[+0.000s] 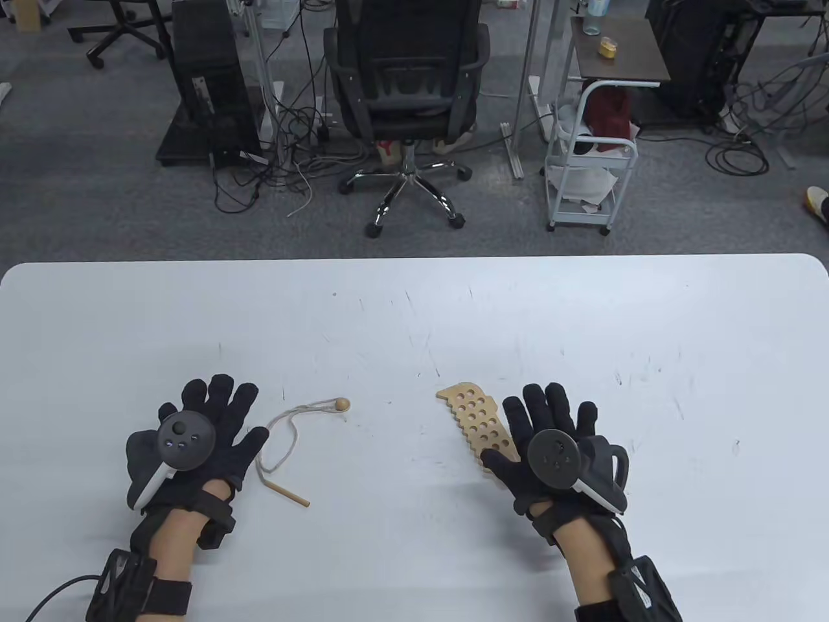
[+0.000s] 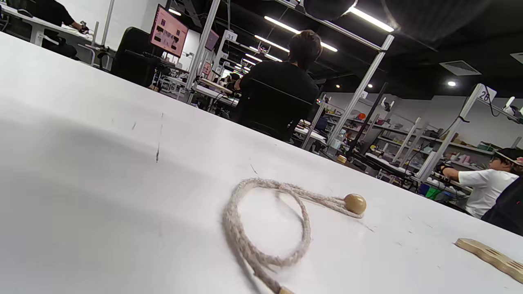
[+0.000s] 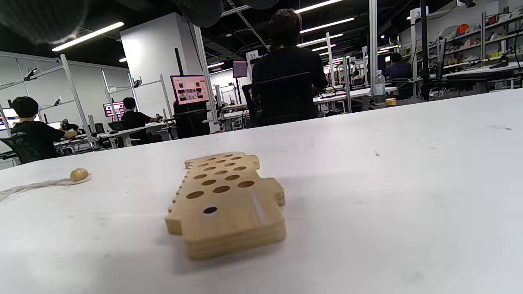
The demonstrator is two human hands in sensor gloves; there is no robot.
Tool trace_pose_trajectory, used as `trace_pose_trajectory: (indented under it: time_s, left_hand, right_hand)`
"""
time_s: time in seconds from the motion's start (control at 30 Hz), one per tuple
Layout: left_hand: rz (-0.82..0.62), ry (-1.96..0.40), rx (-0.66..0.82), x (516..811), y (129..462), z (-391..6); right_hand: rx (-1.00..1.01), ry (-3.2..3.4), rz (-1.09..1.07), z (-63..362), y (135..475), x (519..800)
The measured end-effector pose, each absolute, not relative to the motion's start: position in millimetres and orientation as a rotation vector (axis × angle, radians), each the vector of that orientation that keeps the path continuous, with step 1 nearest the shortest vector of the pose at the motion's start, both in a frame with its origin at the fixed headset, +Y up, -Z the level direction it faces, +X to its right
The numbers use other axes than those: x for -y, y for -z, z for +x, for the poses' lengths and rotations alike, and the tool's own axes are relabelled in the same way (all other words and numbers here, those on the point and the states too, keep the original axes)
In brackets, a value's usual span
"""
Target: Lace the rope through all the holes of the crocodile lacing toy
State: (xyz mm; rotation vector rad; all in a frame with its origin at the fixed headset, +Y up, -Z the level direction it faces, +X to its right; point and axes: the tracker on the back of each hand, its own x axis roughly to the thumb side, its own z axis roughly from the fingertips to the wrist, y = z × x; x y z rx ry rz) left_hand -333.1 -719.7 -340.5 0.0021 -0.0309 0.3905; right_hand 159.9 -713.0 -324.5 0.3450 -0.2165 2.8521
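Table view: white table (image 1: 414, 311) fills the lower half of the frame. Left hand (image 1: 194, 447) lies at lower left, palm down, fingers straight and spread, holding nothing. Right hand (image 1: 557, 447) lies at lower right, fingers likewise straight and spread; its thumb and inner edge overlap the near end of the crocodile lacing toy (image 1: 473, 421), but whether they touch the wood or hover over it cannot be told. Toy lies flat, a pale wooden board with rows of round holes and a toothed edge facing frame left, long axis running from lower right toward upper left. No rope passes through any hole. Rope (image 1: 288, 434) lies loose on the table just right of the left hand, between the hands and well apart from the toy; it curls in a loop, with a round wooden bead (image 1: 342, 405) at its far end and a thin wooden needle (image 1: 288, 494) at its near end. Left wrist view: rope loop and bead at centre, toy edge at lower right. Right wrist view: toy at centre, flat, holes empty; bead at far left.
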Motion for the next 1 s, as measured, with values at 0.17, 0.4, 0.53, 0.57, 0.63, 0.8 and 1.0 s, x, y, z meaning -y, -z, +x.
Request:
trace_pose_trajectory:
  time_s: [0.17,0.4,0.53,0.57,0.63,0.8,1.0]
  left_hand:
    - [-0.006,-0.379,0.034,720.0,341.4,-332.8]
    - [0.008,-0.391,0.026,717.0,341.0,-336.8]
    - [0.009,-0.404,0.021,717.7,340.4,-337.1]
    - [0.005,-0.411,0.02,718.3,340.7,-337.1]
    - [-0.002,-0.414,0.021,719.1,341.4,-337.2]
    - [-0.022,-0.404,0.022,719.4,342.7,-336.0]
    - [-0.014,-0.422,0.027,716.2,340.1,-335.8]
  right_hand:
    - [0.217,-2.853,0.365,156.2,323.6,711.1]
    - [0.205,-2.855,0.344,157.9,325.1,711.7]
    - [0.201,-2.86,0.342,156.4,326.4,712.4]
    - [0.2,-2.862,0.341,156.2,326.5,712.4]
    - [0.202,-2.866,0.336,156.0,326.2,711.3]
    - [0.235,-2.849,0.309,156.0,324.9,704.4]
    - [0.212,-2.916,0.278,149.7,332.3,698.9]
